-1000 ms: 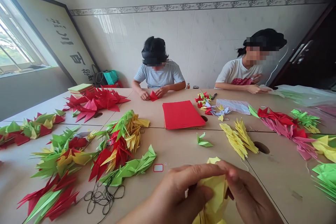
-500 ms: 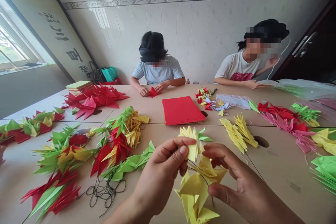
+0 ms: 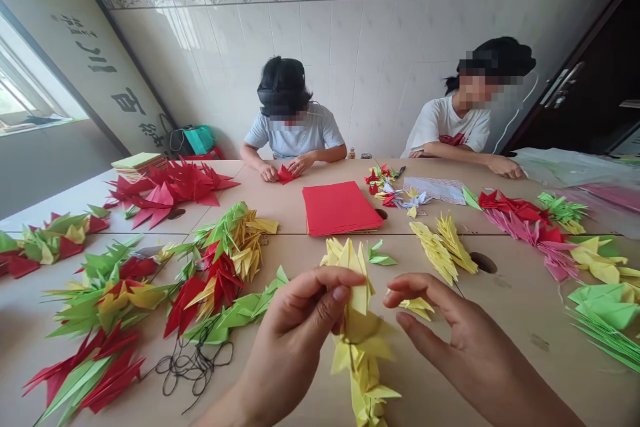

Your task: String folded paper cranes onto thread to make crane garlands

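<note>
My left hand (image 3: 310, 320) pinches the upper part of a yellow folded-paper string (image 3: 363, 360) between thumb and forefinger. Pointed yellow paper pieces (image 3: 345, 255) stick up above those fingers, and more hang below, blurred in the middle. Just to the right, my right hand (image 3: 445, 333) is held with thumb and fingers apart and nothing between them. Beyond it a small yellow paper piece (image 3: 419, 307) lies on the table, partly behind the fingertips. A green paper piece (image 3: 381, 254) rests past the yellow string.
A stack of red paper (image 3: 340, 208) lies mid-table. Tangled black cord (image 3: 193, 363) and folded-paper garlands (image 3: 225, 253) lie left; yellow bundles (image 3: 445, 247) and green pieces (image 3: 607, 317) lie right. Two people sit opposite, one holding a red paper piece (image 3: 285, 175).
My right hand has let go of the yellow string and opened. The string now hangs straighter from my left hand. The person at the right has lowered a raised hand.
</note>
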Available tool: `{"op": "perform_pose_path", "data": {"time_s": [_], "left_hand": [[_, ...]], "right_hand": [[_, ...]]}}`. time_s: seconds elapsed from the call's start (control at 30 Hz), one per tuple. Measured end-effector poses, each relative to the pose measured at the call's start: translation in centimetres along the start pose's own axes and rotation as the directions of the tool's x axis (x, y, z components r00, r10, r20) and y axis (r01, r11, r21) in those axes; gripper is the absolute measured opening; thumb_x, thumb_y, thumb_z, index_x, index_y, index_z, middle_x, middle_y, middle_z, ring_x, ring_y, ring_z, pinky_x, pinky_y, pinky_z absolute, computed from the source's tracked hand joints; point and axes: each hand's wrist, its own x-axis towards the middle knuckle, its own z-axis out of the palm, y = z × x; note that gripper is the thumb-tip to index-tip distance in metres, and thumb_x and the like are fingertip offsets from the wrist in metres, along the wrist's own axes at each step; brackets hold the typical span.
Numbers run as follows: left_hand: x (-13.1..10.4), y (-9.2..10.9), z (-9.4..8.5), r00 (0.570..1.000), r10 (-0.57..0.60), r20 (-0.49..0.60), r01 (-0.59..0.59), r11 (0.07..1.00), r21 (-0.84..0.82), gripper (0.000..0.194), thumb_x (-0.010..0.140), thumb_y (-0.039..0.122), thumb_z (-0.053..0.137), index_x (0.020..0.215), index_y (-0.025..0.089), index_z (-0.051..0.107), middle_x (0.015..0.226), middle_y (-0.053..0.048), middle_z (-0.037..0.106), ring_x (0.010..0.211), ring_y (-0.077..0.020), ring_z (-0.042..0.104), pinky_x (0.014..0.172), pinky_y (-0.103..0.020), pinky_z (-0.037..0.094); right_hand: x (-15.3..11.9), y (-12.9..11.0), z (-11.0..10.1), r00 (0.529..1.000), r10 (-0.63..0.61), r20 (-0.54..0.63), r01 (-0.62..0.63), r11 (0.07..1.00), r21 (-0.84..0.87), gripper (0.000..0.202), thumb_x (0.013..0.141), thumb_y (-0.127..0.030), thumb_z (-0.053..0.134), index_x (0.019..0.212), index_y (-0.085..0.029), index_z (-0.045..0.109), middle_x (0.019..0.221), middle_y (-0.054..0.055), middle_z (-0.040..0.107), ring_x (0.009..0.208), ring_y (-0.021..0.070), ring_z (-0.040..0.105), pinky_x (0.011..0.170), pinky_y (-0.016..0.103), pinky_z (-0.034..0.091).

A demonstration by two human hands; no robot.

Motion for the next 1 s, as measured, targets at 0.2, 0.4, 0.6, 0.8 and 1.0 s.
{"op": "perform_pose_path", "data": {"time_s": [0.2, 0.4, 0.6, 0.8, 1.0], "left_hand": [[0.1, 0.3, 0.1, 1.0, -0.002, 0.029, 0.003, 0.999, -0.04, 0.013, 0.09, 0.031, 0.06, 0.096, 0.03, 0.072, 0.07, 0.003, 0.054, 0.063, -0.0045, 0.048, 0.06, -0.012, 0.041], [0.3, 0.6, 0.5, 1.0, -0.03, 0.007, 0.031, 0.988, -0.15, 0.011, 0.088, 0.031, 0.063, 0.092, 0.027, 0.072, 0.066, 0.004, 0.047, 0.056, -0.0028, 0.044, 0.054, -0.011, 0.038], [0.4, 1.0, 0.8, 0.99, -0.13, 0.056, 0.141, 0.953, -0.267, 0.008, 0.087, 0.03, 0.064, 0.089, 0.026, 0.071, 0.051, 0.009, 0.033, 0.043, -0.0011, 0.026, 0.042, -0.012, 0.02], [0.8, 1.6, -0.2, 0.972, -0.164, 0.166, 0.194, 0.964, -0.182, 0.012, 0.084, 0.032, 0.067, 0.091, 0.024, 0.073, 0.05, 0.009, 0.03, 0.041, -0.0015, 0.019, 0.038, -0.015, 0.013], [0.2, 2.8, -1.6, 0.989, -0.104, 0.105, 0.087, 0.984, 0.156, 0.029, 0.087, 0.037, 0.062, 0.114, 0.028, 0.067, 0.054, 0.007, 0.035, 0.045, -0.0044, 0.029, 0.041, -0.016, 0.023]], "right_hand": [[-0.4, -0.7, 0.1, 0.997, -0.07, 0.045, 0.073, 0.995, -0.064, 0.025, 0.09, -0.049, 0.05, 0.11, -0.035, 0.056, 0.117, -0.001, 0.063, 0.113, 0.0169, 0.058, 0.094, 0.032, 0.051], [-0.7, -1.3, 0.6, 0.994, -0.089, 0.064, 0.097, 0.986, -0.134, 0.027, 0.085, -0.047, 0.058, 0.109, -0.035, 0.06, 0.107, -0.001, 0.068, 0.102, 0.0187, 0.065, 0.085, 0.032, 0.056], [-0.8, -1.9, 1.7, 0.984, -0.176, 0.008, 0.176, 0.978, -0.114, 0.024, 0.083, -0.034, 0.06, 0.107, -0.034, 0.062, 0.101, -0.002, 0.07, 0.097, 0.0176, 0.067, 0.08, 0.029, 0.057], [-0.6, -1.9, 1.2, 0.952, -0.286, -0.109, 0.265, 0.948, -0.175, 0.013, 0.089, -0.027, 0.051, 0.096, -0.03, 0.063, 0.086, -0.003, 0.07, 0.079, 0.0135, 0.068, 0.066, 0.023, 0.055], [-0.5, -1.7, 0.4, 0.847, -0.426, -0.319, 0.364, 0.901, -0.236, 0.01, 0.087, -0.024, 0.053, 0.087, -0.025, 0.063, 0.077, -0.001, 0.069, 0.069, 0.0142, 0.066, 0.061, 0.023, 0.054]]}}
